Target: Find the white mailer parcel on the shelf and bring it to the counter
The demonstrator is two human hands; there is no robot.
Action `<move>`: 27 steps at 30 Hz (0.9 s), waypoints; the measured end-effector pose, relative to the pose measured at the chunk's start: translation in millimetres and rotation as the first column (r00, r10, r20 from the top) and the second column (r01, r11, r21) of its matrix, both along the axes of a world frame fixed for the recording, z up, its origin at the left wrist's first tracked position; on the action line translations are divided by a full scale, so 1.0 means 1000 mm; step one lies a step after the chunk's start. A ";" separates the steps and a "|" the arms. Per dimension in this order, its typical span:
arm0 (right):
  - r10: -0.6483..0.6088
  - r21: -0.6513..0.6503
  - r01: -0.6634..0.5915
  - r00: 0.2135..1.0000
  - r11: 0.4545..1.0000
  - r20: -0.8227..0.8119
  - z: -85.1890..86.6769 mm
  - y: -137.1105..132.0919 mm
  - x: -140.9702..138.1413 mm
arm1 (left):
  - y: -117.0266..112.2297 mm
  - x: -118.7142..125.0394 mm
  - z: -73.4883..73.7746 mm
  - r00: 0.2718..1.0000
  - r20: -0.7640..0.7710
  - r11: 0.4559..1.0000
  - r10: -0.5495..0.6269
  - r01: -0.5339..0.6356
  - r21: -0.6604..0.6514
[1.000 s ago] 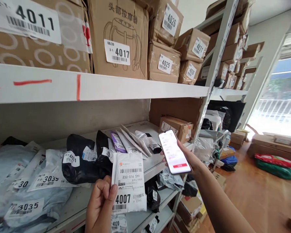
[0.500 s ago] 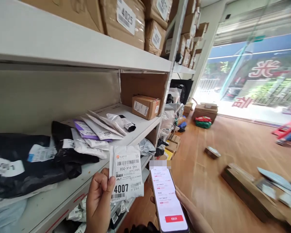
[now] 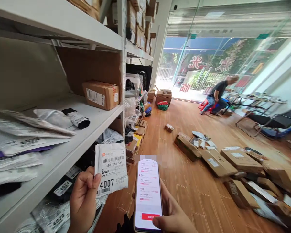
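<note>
A small white parcel bag (image 3: 115, 167) with a label numbered 4007 is pinched at its left edge between thumb and fingers of my left hand (image 3: 84, 194). My right hand (image 3: 172, 212) is closed around a smartphone (image 3: 147, 191), whose lit screen faces me. The thumb lies over the lower right of the screen, by a red button. Bag and phone are held side by side, apart from each other, in front of the shelf (image 3: 92, 126). Flat mailer bags (image 3: 36, 129), a small black packet (image 3: 77, 118) and a cardboard box (image 3: 102, 94) rest on that shelf.
Parcels (image 3: 60, 216) lie on the lower shelf. Many cardboard boxes (image 3: 219, 161) and bags are spread over the wooden floor (image 3: 165, 181) at right. A person (image 3: 217, 95) sits bent forward near a table (image 3: 257, 97) by the glass front (image 3: 208, 64). A black chair (image 3: 264, 119) stands at right.
My view has swung right, bringing the seated person, table and more floor parcels into sight. My right thumb has come onto the phone's screen. Both hands keep their holds.
</note>
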State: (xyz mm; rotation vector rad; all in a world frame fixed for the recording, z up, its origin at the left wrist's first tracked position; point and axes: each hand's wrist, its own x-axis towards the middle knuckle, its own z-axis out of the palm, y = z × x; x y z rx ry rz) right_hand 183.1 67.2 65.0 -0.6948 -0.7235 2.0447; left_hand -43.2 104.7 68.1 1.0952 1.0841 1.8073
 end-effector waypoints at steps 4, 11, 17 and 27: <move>-0.027 0.021 0.026 0.999 0.999 0.032 0.000 0.017 0.019 | 0.017 0.023 -0.007 1.000 0.012 0.997 -0.025 0.026 -0.073; -0.020 0.043 0.018 0.999 0.999 0.048 -0.001 0.056 0.071 | 0.055 0.078 -0.026 0.999 0.036 0.990 -0.030 0.035 -0.138; -0.020 0.057 0.017 0.998 0.998 0.056 -0.010 0.087 0.117 | 0.078 0.124 -0.026 1.000 0.020 0.986 -0.020 0.023 -0.167; -0.007 0.094 0.009 1.000 0.996 -0.021 -0.018 0.119 0.161 | 0.102 0.175 -0.011 0.998 -0.054 0.992 -0.019 0.012 -0.123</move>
